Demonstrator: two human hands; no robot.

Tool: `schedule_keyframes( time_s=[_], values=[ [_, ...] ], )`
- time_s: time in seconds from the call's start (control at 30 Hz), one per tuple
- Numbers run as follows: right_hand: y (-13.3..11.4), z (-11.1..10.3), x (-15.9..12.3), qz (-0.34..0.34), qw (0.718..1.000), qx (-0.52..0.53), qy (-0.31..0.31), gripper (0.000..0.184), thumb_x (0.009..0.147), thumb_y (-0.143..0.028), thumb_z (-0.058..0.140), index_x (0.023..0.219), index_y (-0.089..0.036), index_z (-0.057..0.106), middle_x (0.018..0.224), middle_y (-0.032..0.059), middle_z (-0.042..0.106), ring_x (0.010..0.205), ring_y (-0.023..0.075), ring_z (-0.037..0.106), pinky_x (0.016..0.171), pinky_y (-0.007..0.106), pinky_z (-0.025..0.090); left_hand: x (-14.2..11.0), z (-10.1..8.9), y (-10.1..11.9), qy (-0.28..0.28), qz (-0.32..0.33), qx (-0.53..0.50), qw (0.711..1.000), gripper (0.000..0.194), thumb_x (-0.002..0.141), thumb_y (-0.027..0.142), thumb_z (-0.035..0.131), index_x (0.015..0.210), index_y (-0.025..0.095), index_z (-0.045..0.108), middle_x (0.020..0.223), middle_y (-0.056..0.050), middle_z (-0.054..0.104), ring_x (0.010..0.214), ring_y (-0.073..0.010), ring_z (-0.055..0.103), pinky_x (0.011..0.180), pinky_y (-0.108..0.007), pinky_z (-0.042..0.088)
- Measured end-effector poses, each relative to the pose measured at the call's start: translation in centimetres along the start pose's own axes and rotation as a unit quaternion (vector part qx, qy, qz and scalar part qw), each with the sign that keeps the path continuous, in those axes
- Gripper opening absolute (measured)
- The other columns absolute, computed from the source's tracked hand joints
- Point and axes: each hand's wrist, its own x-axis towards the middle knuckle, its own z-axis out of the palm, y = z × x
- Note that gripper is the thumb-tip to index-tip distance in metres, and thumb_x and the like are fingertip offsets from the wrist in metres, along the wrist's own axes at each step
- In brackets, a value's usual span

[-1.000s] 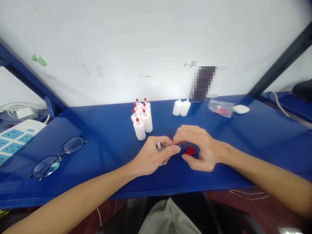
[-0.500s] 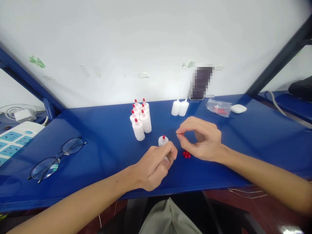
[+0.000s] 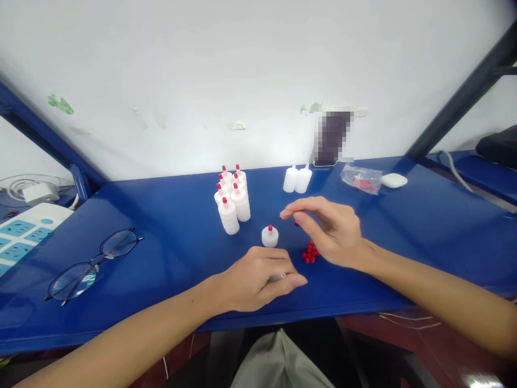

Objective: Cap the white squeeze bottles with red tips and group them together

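A small white bottle with a red cap (image 3: 270, 236) stands alone on the blue table (image 3: 169, 237), touched by neither hand. My left hand (image 3: 258, 277) rests just in front of it with fingers curled and pressed together; a tiny pale thing shows at the fingertips. My right hand (image 3: 329, 229) hovers to the bottle's right, fingers reaching left, with a red cap (image 3: 297, 222) pinched under them. A small heap of loose red caps (image 3: 309, 253) lies below that hand.
Several capped white bottles (image 3: 231, 199) cluster behind, and two uncapped ones (image 3: 297, 179) stand further back. A plastic bag (image 3: 361, 178), a white case (image 3: 394, 180), glasses (image 3: 91, 264) and a power strip (image 3: 24, 237) lie around.
My left hand let go of the small bottle, which now stands on the table, and drew back toward me. My right hand stretched its fingers leftward, still with a red cap.
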Motion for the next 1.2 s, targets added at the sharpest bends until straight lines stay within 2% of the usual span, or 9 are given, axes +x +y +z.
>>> schedule_keyframes(
  time_s=[0.13,0.27,0.4,0.53,0.77,0.9,0.97,1.1,1.2],
  values=[
    [-0.2,0.1,-0.2,0.017,0.999,0.028,-0.036,0.025,0.096,-0.01,0.054,0.118,-0.022,0.054,0.106,0.0036,0.075,0.096,0.0144,0.072,0.08,0.026,0.059,-0.3,-0.1,-0.3,0.04,0.025,-0.013,0.999,0.052,0.104,0.032,0.029,0.064,0.014,0.057,0.058,-0.003,0.059,0.052,-0.01,0.049,0.056,-0.023,0.041],
    [-0.5,0.1,0.0,0.006,0.996,0.047,-0.077,0.025,0.096,-0.011,0.054,0.119,-0.021,0.053,0.109,0.0061,0.074,0.097,0.0155,0.072,0.081,0.028,0.059,-0.6,-0.4,-0.4,0.067,-0.027,-0.079,0.994,0.057,0.103,0.037,0.022,0.062,0.015,0.055,0.055,-0.003,0.055,0.05,-0.0099,0.047,0.055,-0.024,0.039],
    [-1.3,0.3,0.4,-0.024,0.992,0.068,-0.103,0.01,0.091,-0.017,0.065,0.101,-0.018,0.065,0.092,0.0053,0.071,0.084,0.0143,0.068,0.074,0.027,0.057,-0.9,-0.3,-0.7,0.112,-0.067,-0.128,0.983,0.039,0.095,0.036,0.032,0.073,0.015,0.056,0.053,0.0,0.048,0.046,-0.0108,0.044,0.051,-0.026,0.035],
    [-1.8,0.7,0.6,0.027,0.985,0.128,-0.112,0.007,0.086,-0.021,0.072,0.09,-0.017,0.07,0.084,0.0031,0.067,0.075,0.0123,0.064,0.066,0.025,0.054,-0.9,-0.2,-0.8,0.137,-0.075,-0.135,0.979,0.018,0.084,0.026,0.038,0.084,0.016,0.052,0.06,0.002,0.045,0.049,-0.0115,0.041,0.051,-0.027,0.032],
    [-1.2,0.6,0.6,0.098,0.97,0.203,-0.094,0.012,0.079,-0.016,0.078,0.089,-0.018,0.073,0.083,0.002,0.065,0.073,0.0122,0.062,0.065,0.027,0.054,-0.4,-1.0,-0.2,0.15,-0.043,-0.042,0.987,0.016,0.091,0.021,0.039,0.081,0.016,0.05,0.071,-0.001,0.049,0.063,-0.013,0.044,0.061,-0.028,0.035],
    [-1.4,0.6,0.8,0.118,0.959,0.244,-0.082,0.013,0.077,-0.013,0.079,0.088,-0.019,0.076,0.081,0.0021,0.067,0.071,0.0112,0.062,0.064,0.025,0.053,-0.2,-1.1,-0.3,0.166,0.029,0.035,0.985,0.008,0.086,0.015,0.045,0.08,0.017,0.049,0.066,0.002,0.041,0.056,-0.0103,0.035,0.054,-0.025,0.031],
    [-1.7,0.6,0.9,0.126,0.954,0.259,-0.082,0.011,0.077,-0.016,0.08,0.088,-0.019,0.077,0.082,0.003,0.069,0.072,0.012,0.064,0.064,0.025,0.054,-0.1,-1.1,-0.4,0.178,0.04,0.049,0.982,0.007,0.083,0.013,0.045,0.077,0.018,0.047,0.062,0.004,0.038,0.051,-0.0087,0.031,0.05,-0.024,0.028],
    [-1.9,0.7,0.9,0.144,0.955,0.233,-0.116,0.009,0.08,-0.022,0.078,0.087,-0.018,0.077,0.08,0.004,0.073,0.071,0.0136,0.067,0.064,0.025,0.055,-0.1,-1.1,-0.5,0.192,0.032,0.059,0.979,0.006,0.077,0.015,0.045,0.073,0.018,0.045,0.058,0.005,0.037,0.047,-0.008,0.03,0.047,-0.024,0.026],
    [-1.6,0.6,0.7,0.122,0.969,0.166,-0.136,0.008,0.084,-0.023,0.075,0.09,-0.018,0.076,0.079,0.0022,0.074,0.069,0.012,0.067,0.061,0.023,0.053,0.0,-1.2,-0.4,0.184,0.01,0.082,0.979,0.007,0.075,0.016,0.043,0.068,0.018,0.044,0.059,0.003,0.041,0.051,-0.0101,0.035,0.049,-0.026,0.028]
  ],
)
